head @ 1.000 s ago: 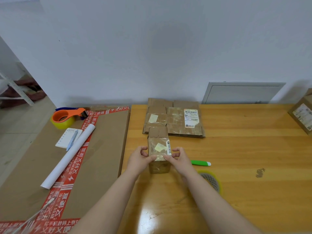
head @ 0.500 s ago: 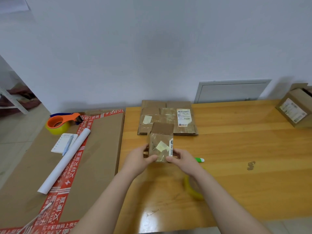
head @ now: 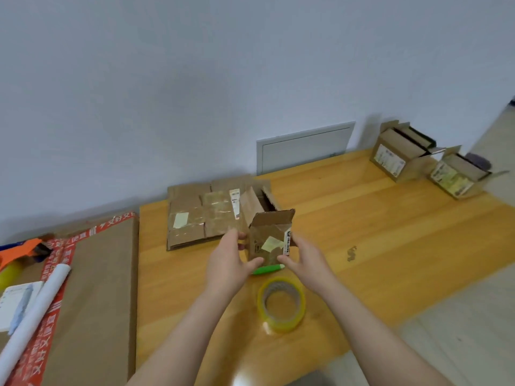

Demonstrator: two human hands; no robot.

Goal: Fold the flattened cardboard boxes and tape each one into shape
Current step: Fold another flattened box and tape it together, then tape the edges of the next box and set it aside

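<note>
Small cardboard box (head: 269,240), held upright and apparently lifted clear of the tabletop (head: 376,232), just in front of the stack of flattened boxes (head: 195,218). Pinched by its side walls between the left hand (head: 227,263) and the right hand (head: 305,257), thumbs on the near face.

Squared open since half a second ago: then a nearly flat packet, now a tube with top flaps standing up. Judged from that, shaping well under way, with flaps yet to fold and tape.

View swung to the right since then, bringing in two formed boxes (head: 395,157) at the far right corner. Also showing now the whole yellow tape roll (head: 281,303), lying between the forearms within easy reach.

Hidden: the underside of the box, so impossible to tell whether closed or taped. Other fingers mostly out of sight behind the walls. Green pen-like tool (head: 267,270) half covered below the box. Cut off at the left edge: orange tape dispenser (head: 22,252) and white paper roll (head: 33,310). Label print too blurred to read.
</note>
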